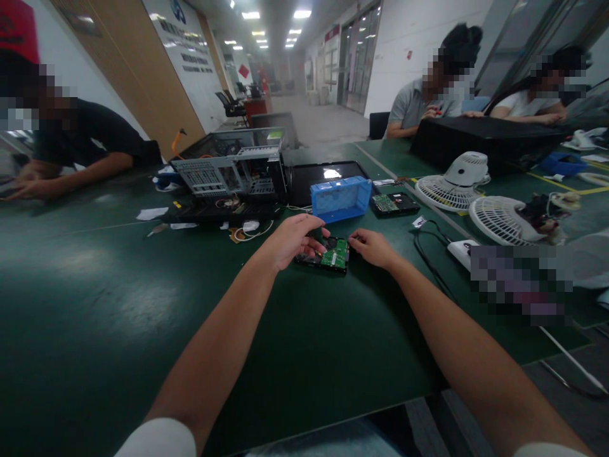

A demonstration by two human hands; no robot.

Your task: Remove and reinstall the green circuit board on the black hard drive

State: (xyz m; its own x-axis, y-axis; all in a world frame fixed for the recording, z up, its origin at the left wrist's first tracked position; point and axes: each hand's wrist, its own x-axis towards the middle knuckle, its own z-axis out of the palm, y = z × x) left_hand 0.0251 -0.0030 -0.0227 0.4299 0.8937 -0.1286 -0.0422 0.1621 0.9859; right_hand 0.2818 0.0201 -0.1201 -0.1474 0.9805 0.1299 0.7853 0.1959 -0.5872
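Note:
A hard drive [337,254] with a green circuit board lies flat on the green table in front of me. My left hand [299,241] is over its left end, fingers loosely bent and apart, hiding part of the drive. At the drive's right edge, my right hand [373,247] has its thumb and fingertips pinched together. Whatever might be between those fingertips is too small to make out. Just behind the drive stands a blue plastic bin [340,202], its open side facing me. A second hard drive [394,203] rests to the right of the bin.
An opened computer case [233,168] stands back left, with a black panel [328,178] beside it. On the right are white fan parts [450,184], a power strip [464,252] and black cables [431,257]. Co-workers sit at the left and far right.

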